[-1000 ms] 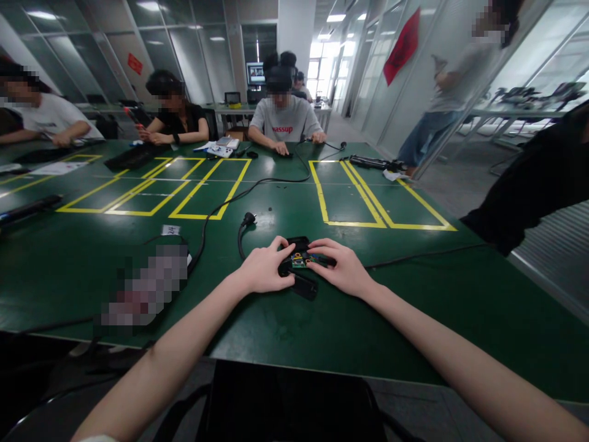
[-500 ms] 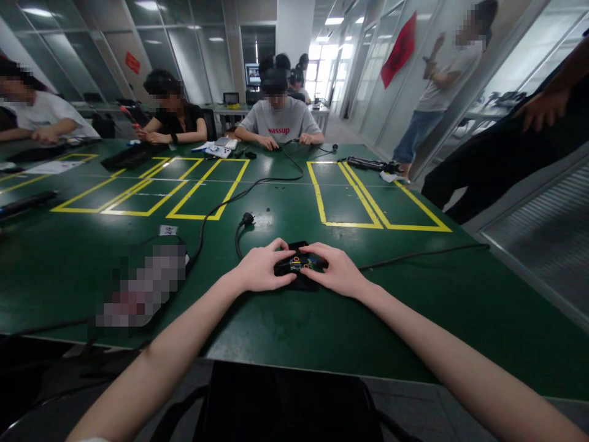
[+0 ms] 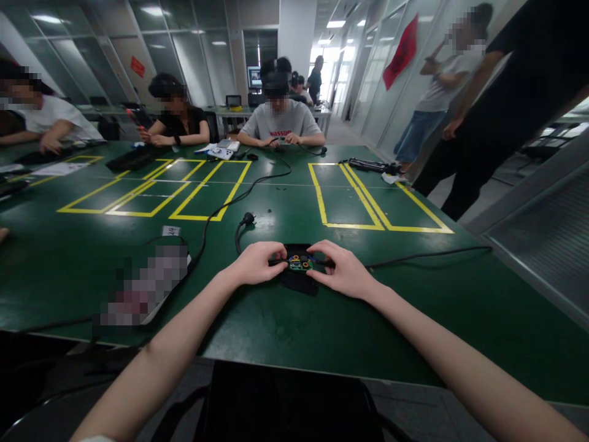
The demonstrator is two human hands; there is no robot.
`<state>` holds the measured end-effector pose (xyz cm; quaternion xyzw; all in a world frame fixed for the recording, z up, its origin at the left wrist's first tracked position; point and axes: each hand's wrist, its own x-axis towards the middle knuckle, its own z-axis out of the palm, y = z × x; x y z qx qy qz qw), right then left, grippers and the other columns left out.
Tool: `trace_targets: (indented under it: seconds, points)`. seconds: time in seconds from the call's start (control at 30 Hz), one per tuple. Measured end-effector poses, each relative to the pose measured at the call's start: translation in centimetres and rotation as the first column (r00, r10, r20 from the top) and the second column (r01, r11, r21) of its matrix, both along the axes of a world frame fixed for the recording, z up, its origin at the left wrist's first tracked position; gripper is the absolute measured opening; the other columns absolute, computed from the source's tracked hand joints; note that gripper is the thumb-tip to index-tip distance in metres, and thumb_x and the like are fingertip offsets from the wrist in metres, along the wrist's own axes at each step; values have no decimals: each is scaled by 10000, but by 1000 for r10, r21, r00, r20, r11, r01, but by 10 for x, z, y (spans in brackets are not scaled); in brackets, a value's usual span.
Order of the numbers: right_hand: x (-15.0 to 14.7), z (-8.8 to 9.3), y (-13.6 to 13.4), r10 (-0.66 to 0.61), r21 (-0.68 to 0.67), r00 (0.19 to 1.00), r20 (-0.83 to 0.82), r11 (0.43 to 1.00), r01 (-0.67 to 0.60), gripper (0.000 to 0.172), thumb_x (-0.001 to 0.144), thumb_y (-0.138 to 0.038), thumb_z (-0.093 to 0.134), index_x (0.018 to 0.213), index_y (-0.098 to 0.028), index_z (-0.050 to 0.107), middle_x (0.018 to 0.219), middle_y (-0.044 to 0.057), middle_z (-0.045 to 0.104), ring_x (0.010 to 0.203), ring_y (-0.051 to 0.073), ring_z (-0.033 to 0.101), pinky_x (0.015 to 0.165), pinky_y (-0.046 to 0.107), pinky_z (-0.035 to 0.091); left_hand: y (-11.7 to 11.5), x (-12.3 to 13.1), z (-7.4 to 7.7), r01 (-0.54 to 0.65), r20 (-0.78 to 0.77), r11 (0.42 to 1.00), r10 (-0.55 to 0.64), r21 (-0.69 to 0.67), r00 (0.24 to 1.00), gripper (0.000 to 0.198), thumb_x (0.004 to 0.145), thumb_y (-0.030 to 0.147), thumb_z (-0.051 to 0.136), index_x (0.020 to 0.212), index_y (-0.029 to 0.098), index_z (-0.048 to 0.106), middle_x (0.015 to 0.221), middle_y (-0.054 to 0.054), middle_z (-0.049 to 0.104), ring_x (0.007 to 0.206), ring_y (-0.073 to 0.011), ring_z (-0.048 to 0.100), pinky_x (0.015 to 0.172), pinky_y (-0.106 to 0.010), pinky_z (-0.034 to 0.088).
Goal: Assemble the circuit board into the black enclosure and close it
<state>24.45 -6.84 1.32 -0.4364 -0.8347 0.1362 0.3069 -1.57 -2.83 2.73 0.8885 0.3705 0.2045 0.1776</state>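
Observation:
A small black device (image 3: 298, 273) with an exposed circuit board of coloured parts lies on the green table (image 3: 322, 319) in front of me. My left hand (image 3: 255, 263) curls around its left end, fingers closed on it. From the right, my right hand (image 3: 343, 270) grips the other end, thumb and fingers pinched on the case. A black cable (image 3: 423, 256) runs off to the right from the device, and another black cord with a plug (image 3: 246, 220) lies just behind it.
Yellow tape rectangles (image 3: 350, 196) mark the table. A blurred object (image 3: 147, 285) lies to my left. Several seated people work at the far side; a person in black (image 3: 501, 104) stands at the right edge, another behind. A dark chair back (image 3: 285, 399) is below.
The person in black at the right has stepped closer to the table. My hands have shifted slightly on the device, which now lies flatter between them.

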Motion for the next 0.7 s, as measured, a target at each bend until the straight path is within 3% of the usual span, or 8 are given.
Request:
trace_targets:
  seconds: [0.1,0.2,0.43,0.6,0.7]
  points:
    - [9,5,3,-25,-61,998,57,998,29,179,870,-295,657,1026,-208,654,964,50,714,634,147,592,628,289,485,2,-2,1,-20,27,997,22,-72,999,118,831,283,666,851,172,700,663,25,614,604,-120,535,596,-227,381]
    - [17,9,7,33,-129,993,113,992,-18,94,899,-278,616,925,-202,664,827,33,701,644,151,589,617,276,441,3,-4,0,-17,76,986,29,-165,997,102,796,242,670,817,151,710,623,31,588,574,-102,509,573,-214,364]
    - [16,8,5,76,-192,997,-22,978,-79,166,926,-307,578,848,-184,656,702,14,646,602,138,542,592,265,406,4,-4,2,48,241,887,73,-459,968,161,759,286,672,777,126,679,577,46,521,540,-83,440,529,-199,327]
    - [14,13,0,40,-133,988,-146,989,-59,191,911,-321,589,810,-174,658,666,11,608,582,131,503,563,259,386,5,-7,11,103,330,831,101,-546,939,246,719,346,729,793,117,679,625,31,563,586,-86,470,578,-206,365]
    - [15,16,-3,79,-146,984,-160,984,-103,200,907,-325,604,801,-168,667,645,7,600,568,124,487,549,254,375,3,-10,16,149,319,782,67,-605,945,258,705,351,757,777,116,677,599,42,553,567,-75,446,563,-199,341]
